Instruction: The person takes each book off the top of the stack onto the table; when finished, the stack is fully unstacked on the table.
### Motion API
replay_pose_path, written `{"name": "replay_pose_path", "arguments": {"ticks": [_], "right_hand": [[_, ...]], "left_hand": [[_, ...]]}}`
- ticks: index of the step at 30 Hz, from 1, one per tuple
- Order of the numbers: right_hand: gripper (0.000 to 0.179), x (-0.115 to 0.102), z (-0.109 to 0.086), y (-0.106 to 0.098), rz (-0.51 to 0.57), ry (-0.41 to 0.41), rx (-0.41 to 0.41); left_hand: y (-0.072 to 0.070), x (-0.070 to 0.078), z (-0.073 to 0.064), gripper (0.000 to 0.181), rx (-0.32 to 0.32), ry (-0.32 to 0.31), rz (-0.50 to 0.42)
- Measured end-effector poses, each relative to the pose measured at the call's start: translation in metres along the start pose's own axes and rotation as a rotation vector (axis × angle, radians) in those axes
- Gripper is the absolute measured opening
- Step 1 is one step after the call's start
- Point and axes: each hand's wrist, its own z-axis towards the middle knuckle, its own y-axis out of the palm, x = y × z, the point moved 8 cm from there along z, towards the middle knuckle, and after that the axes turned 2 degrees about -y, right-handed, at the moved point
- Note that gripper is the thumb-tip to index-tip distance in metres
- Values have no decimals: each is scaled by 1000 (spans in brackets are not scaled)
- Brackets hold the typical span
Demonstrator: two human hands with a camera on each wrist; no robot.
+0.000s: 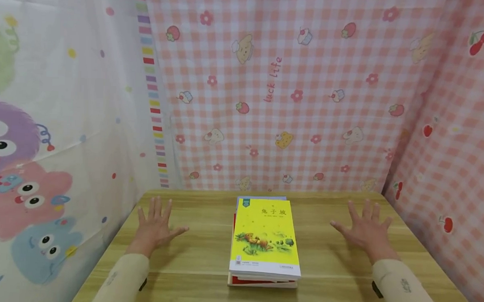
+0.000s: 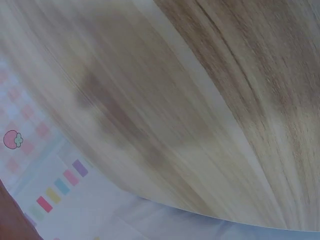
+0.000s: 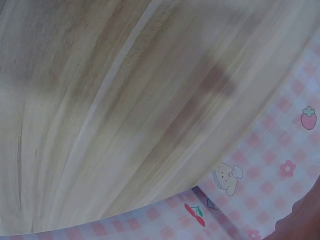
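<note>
At the far left hangs a white curtain (image 1: 91,110) with cartoon prints, beside the wood-grain worktop (image 1: 206,247). Next is the left hand (image 1: 154,228), at nine o'clock from the book stack (image 1: 265,247), palm down, fingers fanned toward twelve, thumb toward three, holding nothing; a blurred shadow (image 2: 120,110) in the left wrist view suggests that it hovers. From there it would do best to come in low and level toward three, meeting the spines or page edges rather than pressing on the cover. The stack lies in the middle, well apart from both hands. On top is a yellow paperback (image 1: 265,227) titled 兔子坡, title end toward twelve, where a lavender book (image 1: 264,197) peeks out; a red-covered book (image 1: 247,281) shows at the six o'clock end. Because the edges are uneven, the upper books could slide, so an even squeeze along the nine-to-three line seems safest. Beyond, at twelve, hangs a pink gingham curtain (image 1: 244,75). The right hand (image 1: 366,231), at three o'clock from the stack, is likewise spread and holding nothing, thumb toward ten; its approach should match the left's in height and pace. Farthest right hangs a cherry-print curtain (image 1: 454,145).
</note>
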Motion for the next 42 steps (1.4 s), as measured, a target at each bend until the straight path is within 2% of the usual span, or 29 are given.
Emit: {"name": "replay_pose_path", "arguments": {"ticks": [11, 15, 19, 25, 29, 38, 42], "right_hand": [[98, -12, 4, -3, 3, -9, 13], [95, -17, 6, -4, 12, -6, 17], [94, -21, 7, -6, 44, 5, 12], [93, -31, 9, -8, 83, 14, 1], [89, -38, 10, -6, 112, 11, 7], [86, -57, 7, 3, 238, -10, -10], [84, -65, 6, 5, 300, -4, -19]], "left_hand": [[-5, 13, 8, 105, -4, -1, -27], [-5, 17, 11, 103, 23, 2, -12], [-11, 26, 15, 103, 44, 21, -34], [-17, 40, 20, 104, 20, 22, -82], [-18, 52, 20, 103, 11, 8, -156], [-17, 81, 7, 106, 14, -50, -348], [-19, 93, 4, 105, -12, -57, -417]]}}
